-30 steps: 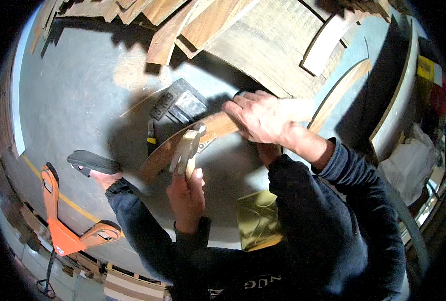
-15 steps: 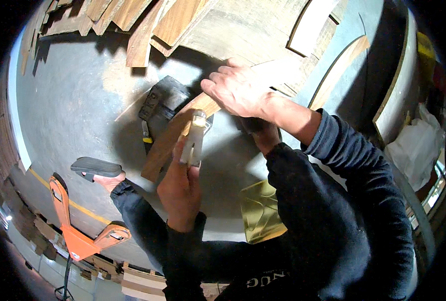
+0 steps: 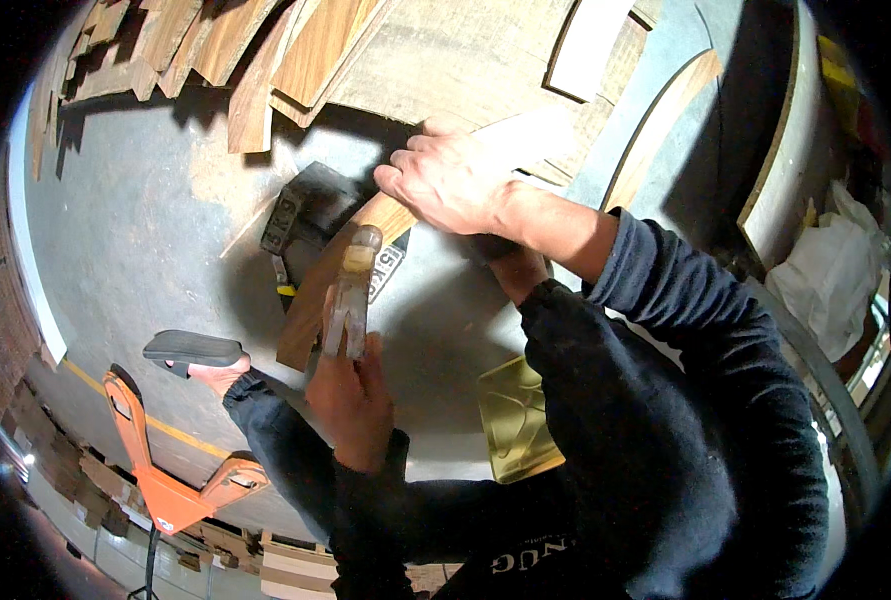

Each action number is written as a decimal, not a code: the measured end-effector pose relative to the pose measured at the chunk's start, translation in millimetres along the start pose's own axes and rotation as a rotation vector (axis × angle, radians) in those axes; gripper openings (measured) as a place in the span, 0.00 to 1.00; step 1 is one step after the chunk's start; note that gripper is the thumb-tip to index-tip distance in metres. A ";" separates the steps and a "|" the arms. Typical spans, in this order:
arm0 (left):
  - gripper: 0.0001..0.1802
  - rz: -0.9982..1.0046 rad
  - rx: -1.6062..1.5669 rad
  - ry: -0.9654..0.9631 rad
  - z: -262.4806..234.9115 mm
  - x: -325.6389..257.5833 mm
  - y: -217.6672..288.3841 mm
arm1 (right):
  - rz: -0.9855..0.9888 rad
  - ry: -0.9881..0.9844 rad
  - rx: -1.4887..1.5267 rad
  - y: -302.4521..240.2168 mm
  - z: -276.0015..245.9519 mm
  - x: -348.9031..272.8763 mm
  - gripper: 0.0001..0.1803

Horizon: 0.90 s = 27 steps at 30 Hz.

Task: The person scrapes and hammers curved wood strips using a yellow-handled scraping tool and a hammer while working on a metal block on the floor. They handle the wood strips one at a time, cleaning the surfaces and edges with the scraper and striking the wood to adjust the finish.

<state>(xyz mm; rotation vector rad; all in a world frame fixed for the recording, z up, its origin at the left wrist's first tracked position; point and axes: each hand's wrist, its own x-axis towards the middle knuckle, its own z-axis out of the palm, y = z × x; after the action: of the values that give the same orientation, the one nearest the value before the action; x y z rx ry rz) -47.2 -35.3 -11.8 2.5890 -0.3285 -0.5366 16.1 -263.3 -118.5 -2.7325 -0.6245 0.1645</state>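
Note:
My left hand (image 3: 350,410) is closed round a claw hammer (image 3: 355,280); its round face and split claw show from above, while the handle is mostly hidden. The hammer head hangs over a narrow wood-grain plank (image 3: 310,325), and I cannot tell whether it touches. My right hand (image 3: 440,180) lies across the plank farther up, fingers curled over its far edge. The plank slants from lower left to upper right, across a black block-shaped weight (image 3: 310,205) with light markings. Another marked dark piece partly shows under the plank beside the hammer.
Stacked wood-grain planks (image 3: 305,60) lie at the far left. A curved strip (image 3: 655,130) and a pale board (image 3: 587,50) lie at the far right. Near my knees are a yellow tray-like piece (image 3: 515,420), an orange pallet-jack handle (image 3: 170,500) and my sandalled foot (image 3: 195,350). A white bag (image 3: 825,280) sits right.
The hammer in my left hand has moved down and to the left in view, and its head has tilted. My right hand keeps its hold on the plank; the whole view has shifted slightly.

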 end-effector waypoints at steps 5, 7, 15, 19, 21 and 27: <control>0.17 -0.044 -0.035 -0.051 3.4 13.8 6.7 | -0.001 -0.005 -0.003 -0.8 -1.9 0.3 0.05; 0.11 -0.141 0.030 -0.124 -0.3 5.8 3.4 | 0.002 0.004 0.004 -0.4 -1.1 -1.4 0.06; 0.10 -0.266 -0.379 0.085 -10.7 1.6 15.0 | -0.086 -0.002 0.149 6.1 -12.6 -3.9 0.19; 0.12 -0.476 -0.574 0.120 -1.4 -14.9 20.8 | -0.289 0.200 0.241 7.8 -14.4 -6.3 0.23; 0.14 -0.533 -0.622 0.092 3.2 -26.9 23.9 | -0.285 0.104 0.205 4.3 -9.3 -11.0 0.21; 0.19 -0.583 -0.763 0.134 15.3 -71.3 19.5 | -0.091 -0.370 0.669 -15.6 -48.8 -16.7 0.21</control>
<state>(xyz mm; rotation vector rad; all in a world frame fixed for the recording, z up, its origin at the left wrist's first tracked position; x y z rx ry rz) -120.2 -35.5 7.7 1.9150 0.5922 -0.5367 3.8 -271.7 -66.7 -2.0329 -0.6416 0.7262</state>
